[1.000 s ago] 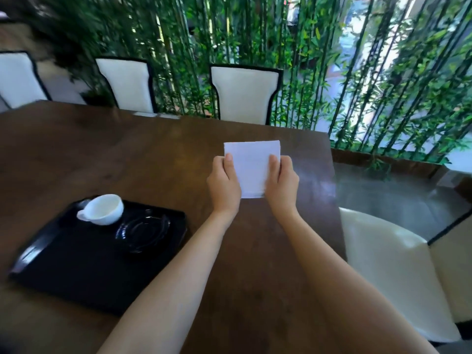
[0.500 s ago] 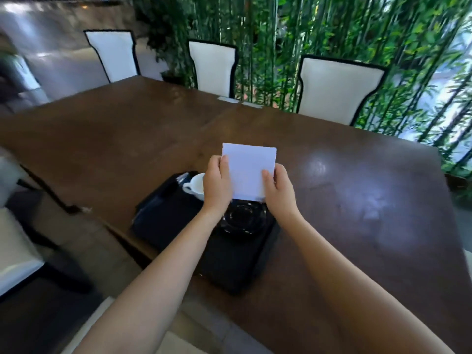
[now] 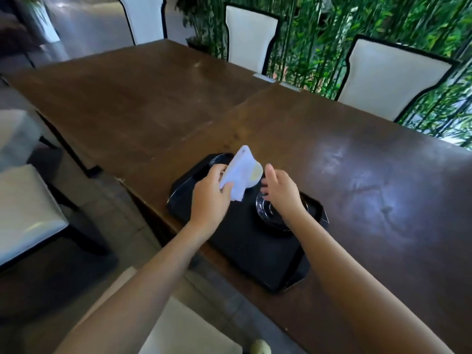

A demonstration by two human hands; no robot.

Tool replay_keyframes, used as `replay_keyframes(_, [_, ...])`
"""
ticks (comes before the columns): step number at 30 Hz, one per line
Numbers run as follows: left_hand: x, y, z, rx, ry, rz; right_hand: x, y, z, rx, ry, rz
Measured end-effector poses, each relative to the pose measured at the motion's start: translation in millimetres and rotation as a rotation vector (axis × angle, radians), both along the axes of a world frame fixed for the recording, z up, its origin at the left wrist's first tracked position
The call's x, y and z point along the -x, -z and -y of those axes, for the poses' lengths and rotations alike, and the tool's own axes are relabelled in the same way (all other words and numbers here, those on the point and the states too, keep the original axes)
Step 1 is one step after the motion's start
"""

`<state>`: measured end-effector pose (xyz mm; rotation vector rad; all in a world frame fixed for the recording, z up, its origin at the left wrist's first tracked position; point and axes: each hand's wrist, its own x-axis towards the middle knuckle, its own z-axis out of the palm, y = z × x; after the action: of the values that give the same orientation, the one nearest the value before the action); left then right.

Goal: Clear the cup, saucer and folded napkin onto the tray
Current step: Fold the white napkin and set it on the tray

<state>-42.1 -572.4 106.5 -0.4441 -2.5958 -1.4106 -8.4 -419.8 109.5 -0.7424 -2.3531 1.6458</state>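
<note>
A black tray (image 3: 245, 251) lies at the near edge of the dark wooden table (image 3: 357, 175). My left hand (image 3: 209, 198) grips the white folded napkin (image 3: 238, 175) and holds it tilted above the tray's far half. The white cup (image 3: 256, 175) shows only as a pale rim behind the napkin. A black saucer (image 3: 268, 213) rests on the tray's right side. My right hand (image 3: 279, 192) hovers over the saucer, fingers spread, holding nothing.
White chairs with black trim stand along the far side (image 3: 390, 75) (image 3: 251, 37) and at the left end (image 3: 23, 205). Green bamboo (image 3: 357, 19) fills the background behind the table. The floor lies just below the tray's edge of the table.
The napkin was held by both hands; my right hand has let go and it now hangs tilted from my left hand over the tray. The view has swung left.
</note>
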Motion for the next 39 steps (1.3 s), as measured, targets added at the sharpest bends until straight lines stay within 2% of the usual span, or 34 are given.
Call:
replay_keyframes(2, [-9.0,7.3,-0.5,0.151,-0.016,-0.194,5.2,-18.7,14.0,0.114,-0.111,-0.037])
replay_keyframes(4, [-20.8,15.7,-4.0,0.199,0.031,-0.261,10.6,-27.7,28.2,0.12,-0.121,-0.065])
replay_keyframes(7, [-29.8,28.1,0.9,0.085,0.177,-0.193,15.1,-22.4,32.3,0.178,0.058,-0.081])
replay_keyframes(9, [-25.6,34.2,14.9,-0.086,0.182,-0.115,14.5,-12.1,26.1,0.367,0.107,-0.066])
replay_keyframes(11, [-8.3,35.4,28.5,-0.283,-0.017,0.094,11.4,2.6,19.9,0.566,0.068,-0.092])
replay_keyframes(12, [5.3,34.0,33.5,-0.372,-0.106,0.298,10.0,9.8,18.6,0.641,0.045,-0.097])
replay_keyframes(14, [32.7,34.7,39.9,-0.561,-0.07,0.736,9.1,23.0,17.0,0.737,0.01,-0.091])
replay_keyframes(15, [43.5,37.0,42.1,-0.624,0.021,0.867,9.5,29.2,16.2,0.763,-0.003,-0.089])
replay_keyframes(16, [51.4,41.3,43.9,-0.638,0.106,0.927,10.6,34.1,15.4,0.778,-0.008,-0.086])
replay_keyframes(18, [58.9,53.0,46.6,-0.578,0.184,0.92,13.3,45.1,14.8,0.797,0.026,-0.053])
replay_keyframes(23, [55.1,89.6,44.5,-0.392,0.076,0.87,6.9,85.2,32.9,0.525,0.123,0.278])
replay_keyframes(26, [46.4,112.0,43.3,-0.285,0.027,0.838,-4.6,102.5,49.5,0.283,0.079,0.37])
replay_keyframes(29, [44.5,123.8,45.8,-0.09,0.082,0.717,-13.3,116.5,59.5,-0.004,-0.014,0.376])
replay_keyframes(33, [51.0,127.0,42.9,0.312,0.199,0.392,-24.5,127.0,62.4,-0.253,-0.056,0.315])
replay_keyframes(35, [54.1,127.2,37.9,0.386,0.213,0.335,-28.0,129.3,62.0,-0.334,-0.062,0.293])
replay_keyframes(39, [57.6,128.6,33.7,0.416,0.219,0.322,-33.2,132.1,66.7,-0.4,-0.086,0.252])
